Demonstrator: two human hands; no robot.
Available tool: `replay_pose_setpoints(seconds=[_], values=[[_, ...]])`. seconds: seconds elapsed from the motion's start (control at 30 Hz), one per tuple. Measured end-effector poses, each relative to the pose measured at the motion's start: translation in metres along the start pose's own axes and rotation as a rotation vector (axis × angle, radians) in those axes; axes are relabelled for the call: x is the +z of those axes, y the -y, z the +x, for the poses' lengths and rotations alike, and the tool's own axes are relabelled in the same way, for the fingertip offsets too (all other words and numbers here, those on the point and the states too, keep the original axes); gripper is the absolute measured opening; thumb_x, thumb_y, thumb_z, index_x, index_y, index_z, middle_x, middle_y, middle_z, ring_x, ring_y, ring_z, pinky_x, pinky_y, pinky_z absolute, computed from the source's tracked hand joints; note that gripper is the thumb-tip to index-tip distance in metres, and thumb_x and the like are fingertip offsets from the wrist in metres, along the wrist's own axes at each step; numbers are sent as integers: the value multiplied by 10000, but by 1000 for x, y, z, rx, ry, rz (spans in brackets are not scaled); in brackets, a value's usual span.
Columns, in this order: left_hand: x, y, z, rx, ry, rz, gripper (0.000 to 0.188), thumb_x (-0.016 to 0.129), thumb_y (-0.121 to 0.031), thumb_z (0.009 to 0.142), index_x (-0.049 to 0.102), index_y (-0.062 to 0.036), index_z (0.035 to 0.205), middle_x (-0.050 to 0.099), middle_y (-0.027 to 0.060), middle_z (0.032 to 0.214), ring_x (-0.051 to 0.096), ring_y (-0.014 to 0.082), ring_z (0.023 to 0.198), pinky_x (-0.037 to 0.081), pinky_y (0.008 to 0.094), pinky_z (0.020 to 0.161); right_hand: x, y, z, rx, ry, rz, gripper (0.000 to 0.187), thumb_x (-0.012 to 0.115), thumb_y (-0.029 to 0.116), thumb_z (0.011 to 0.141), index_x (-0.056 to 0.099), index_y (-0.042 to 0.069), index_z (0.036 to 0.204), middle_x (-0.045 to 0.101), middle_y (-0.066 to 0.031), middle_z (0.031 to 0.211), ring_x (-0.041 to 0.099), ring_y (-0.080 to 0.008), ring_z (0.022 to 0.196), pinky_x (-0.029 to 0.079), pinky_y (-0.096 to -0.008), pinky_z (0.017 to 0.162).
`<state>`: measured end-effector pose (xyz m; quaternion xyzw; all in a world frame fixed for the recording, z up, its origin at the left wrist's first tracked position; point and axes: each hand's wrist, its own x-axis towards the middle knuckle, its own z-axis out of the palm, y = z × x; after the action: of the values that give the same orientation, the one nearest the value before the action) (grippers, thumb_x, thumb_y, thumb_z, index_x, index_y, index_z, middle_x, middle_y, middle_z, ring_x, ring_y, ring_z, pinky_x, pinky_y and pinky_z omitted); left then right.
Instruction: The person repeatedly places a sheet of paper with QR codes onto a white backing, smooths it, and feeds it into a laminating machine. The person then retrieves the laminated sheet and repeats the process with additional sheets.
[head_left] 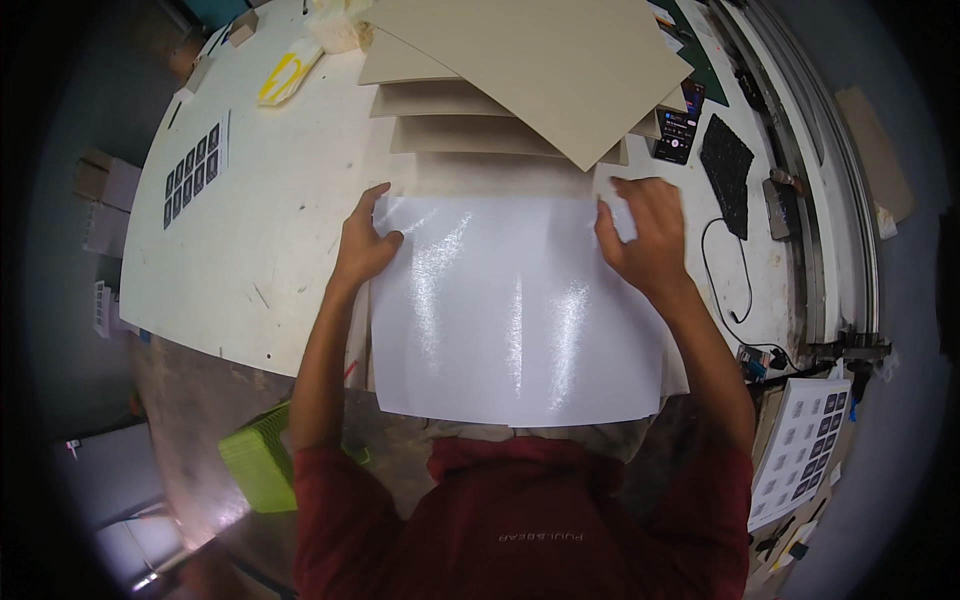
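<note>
A glossy white sheet (490, 310) lies before me at the table's near edge, its lower side reaching over toward my body. Light streaks shine across its surface. My left hand (365, 245) is at the sheet's far left corner, thumb on the sheet and forefinger stretched along the edge, apart. At the far right corner is my right hand (648, 238), its thumb and forefinger apart with white sheet showing between them; its other fingers are bent. Just beyond the sheet rises a loose stack of greyish-beige boards (530, 70), the top one turned askew.
A phone (676, 135), a black mat piece (726, 170) and a thin cable (712, 270) lie to the right, beside a long metal rail (860, 230). Printed sheets lie at left (197, 170) and lower right (800, 450). A green crate (258, 460) stands on the floor.
</note>
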<state>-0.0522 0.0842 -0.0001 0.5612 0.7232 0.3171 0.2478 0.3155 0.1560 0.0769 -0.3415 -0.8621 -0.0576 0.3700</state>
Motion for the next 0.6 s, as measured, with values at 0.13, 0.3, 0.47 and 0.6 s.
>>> replay_pose_setpoints(seconds=[0.13, 0.3, 0.47, 0.6], values=[[-1, 4, 1, 49, -2, 18, 728, 618, -5, 710, 469, -38, 1423, 612, 246, 1269, 593, 364, 1182, 458, 393, 1033, -45, 28, 40, -152, -228, -68, 419, 778, 113, 756, 646, -34, 1126, 634, -163, 1001, 613, -333, 925, 506, -424, 815], [-9, 1, 3, 38, 25, 14, 712, 615, -24, 723, 459, -34, 1418, 636, 303, 1226, 625, 417, 1167, 480, 415, 1016, -38, 68, 94, -212, -36, -362, 441, 710, 49, 777, 628, -16, 1206, 648, -171, 1020, 659, -312, 935, 559, -387, 742], [-11, -3, 2, 66, -4, 81, 697, 620, -44, 721, 473, -28, 1402, 667, 317, 1121, 663, 442, 1050, 509, 429, 943, -43, 69, 104, -119, 87, -515, 561, 605, -85, 749, 617, 70, 1288, 691, -151, 1059, 714, -310, 896, 601, -358, 722], [-7, 12, 1, 180, -60, 111, 691, 623, -44, 714, 488, -28, 1392, 664, 319, 1127, 656, 459, 1042, 509, 437, 943, -119, 8, 66, 55, -108, -521, 525, 618, -82, 808, 624, 58, 1314, 706, -121, 1126, 708, -238, 931, 585, -332, 793]])
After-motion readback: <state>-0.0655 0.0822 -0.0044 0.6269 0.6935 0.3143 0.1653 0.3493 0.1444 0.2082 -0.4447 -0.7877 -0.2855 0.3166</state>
